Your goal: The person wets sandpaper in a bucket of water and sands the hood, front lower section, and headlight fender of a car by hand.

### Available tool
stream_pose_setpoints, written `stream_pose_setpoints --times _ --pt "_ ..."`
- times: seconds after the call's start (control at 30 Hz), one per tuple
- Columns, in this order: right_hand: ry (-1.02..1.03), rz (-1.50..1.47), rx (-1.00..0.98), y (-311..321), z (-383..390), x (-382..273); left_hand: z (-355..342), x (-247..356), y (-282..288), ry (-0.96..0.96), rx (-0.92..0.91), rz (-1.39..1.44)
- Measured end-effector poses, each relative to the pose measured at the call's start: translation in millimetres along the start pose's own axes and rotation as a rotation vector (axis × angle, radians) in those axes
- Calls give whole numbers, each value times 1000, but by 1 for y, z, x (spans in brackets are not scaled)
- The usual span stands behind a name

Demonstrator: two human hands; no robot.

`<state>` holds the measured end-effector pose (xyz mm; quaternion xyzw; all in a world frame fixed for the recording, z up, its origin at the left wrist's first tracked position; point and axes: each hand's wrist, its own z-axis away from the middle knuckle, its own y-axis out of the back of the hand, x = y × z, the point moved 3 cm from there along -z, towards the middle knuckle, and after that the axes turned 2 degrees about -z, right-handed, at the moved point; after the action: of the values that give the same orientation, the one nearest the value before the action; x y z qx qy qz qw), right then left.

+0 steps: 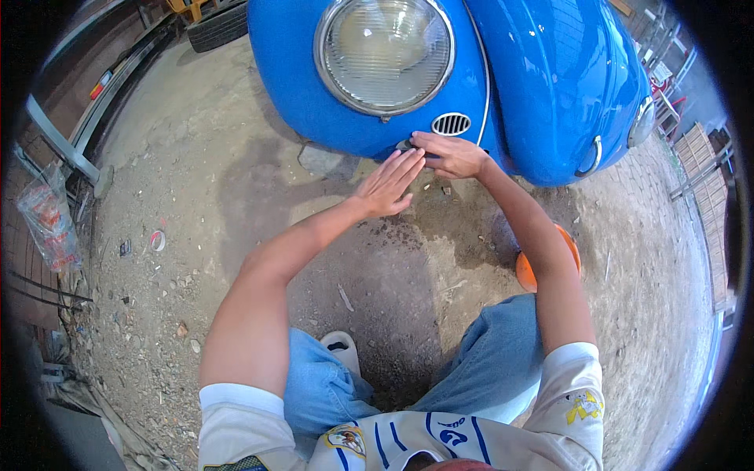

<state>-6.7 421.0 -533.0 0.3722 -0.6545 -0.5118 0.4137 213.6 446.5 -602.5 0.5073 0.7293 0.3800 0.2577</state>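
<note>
In front of me is the blue front of a car (298, 86), with a round glass headlight (385, 55) in a chrome ring. A small oval chrome grille (451, 124) sits below the headlight. My right hand (452, 155) is at the lower edge of the body, just under the grille. Its fingers are bent and closed by a small greyish spot; what they hold, if anything, is hidden. My left hand (390, 185) is stretched flat with its fingers together, their tips meeting the right hand's fingers.
An orange bucket (526, 271) stands on the ground beside my right forearm, partly covered by it. A tire (218, 30) lies at the far left. Metal rails and a clear plastic bag (49, 216) line the left side. The dirt ground (181, 259) has stones and wet patches.
</note>
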Motion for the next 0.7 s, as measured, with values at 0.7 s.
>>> stream_pose_setpoints --times 0.7 --pt "-224 20 -2 11 34 2 -19 18 -12 -140 -405 -388"
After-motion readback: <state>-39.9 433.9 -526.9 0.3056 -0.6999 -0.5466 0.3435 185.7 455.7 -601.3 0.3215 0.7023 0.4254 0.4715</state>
